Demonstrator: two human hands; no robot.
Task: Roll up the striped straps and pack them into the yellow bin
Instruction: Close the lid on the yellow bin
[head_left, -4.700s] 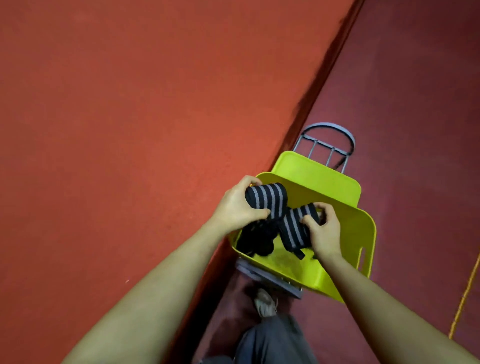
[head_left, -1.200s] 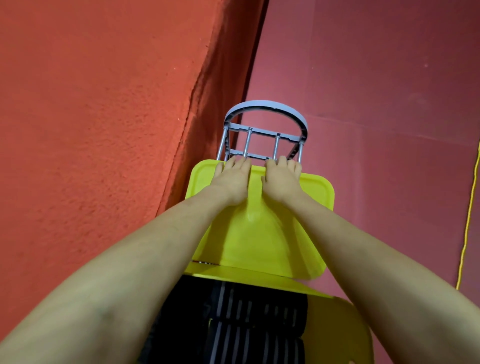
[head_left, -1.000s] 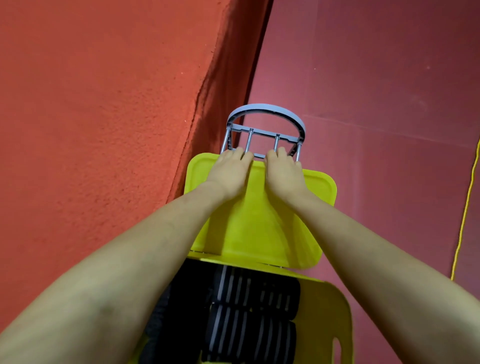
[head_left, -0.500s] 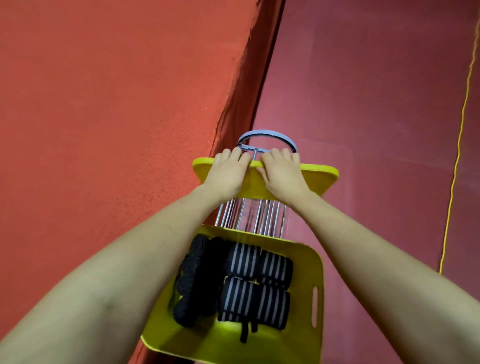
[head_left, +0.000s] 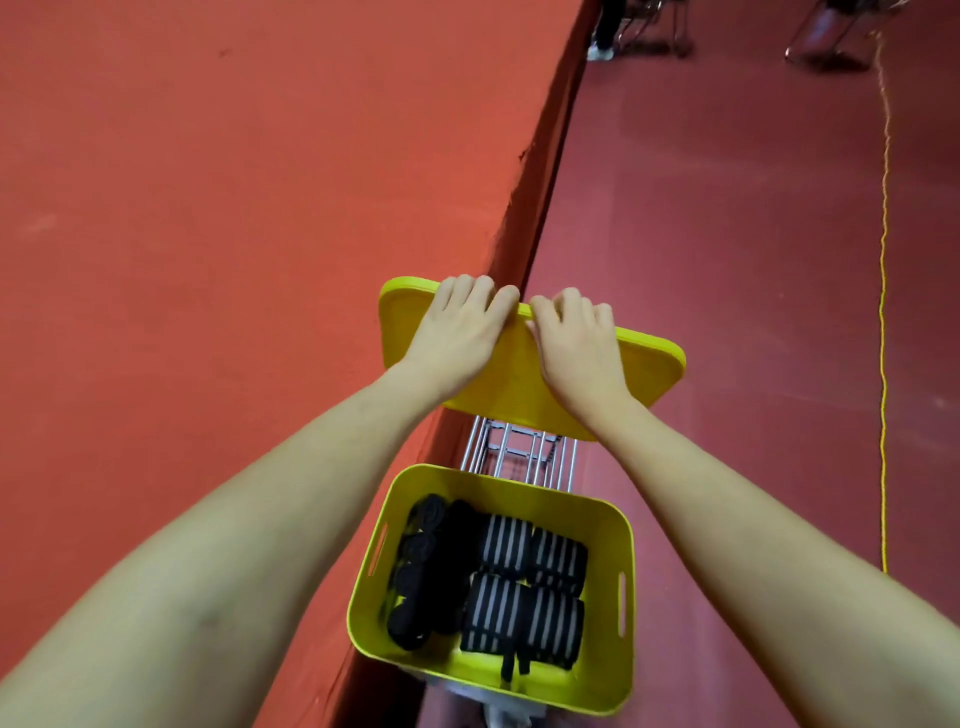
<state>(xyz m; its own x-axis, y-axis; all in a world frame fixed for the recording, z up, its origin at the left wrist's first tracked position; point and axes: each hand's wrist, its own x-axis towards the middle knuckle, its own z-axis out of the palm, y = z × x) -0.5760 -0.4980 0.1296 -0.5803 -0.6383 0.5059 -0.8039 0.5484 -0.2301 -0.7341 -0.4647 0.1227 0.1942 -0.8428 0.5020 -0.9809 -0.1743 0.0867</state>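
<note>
Above the bin, your fingers curl over the lid's far edge.
Your left hand (head_left: 460, 332) and right hand (head_left: 576, 348) grip the yellow lid (head_left: 644, 364) side by side, fingers close together, palms flat on top. Below, the open bin (head_left: 613, 670) holds four rolled striped straps (head_left: 524, 582) beside black rolls (head_left: 421, 566); a wire rack (head_left: 519, 457) stands behind it.

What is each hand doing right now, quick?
Left hand: fingers curled over the far edge of the yellow lid, holding it.
Right hand: holding the same lid.
</note>
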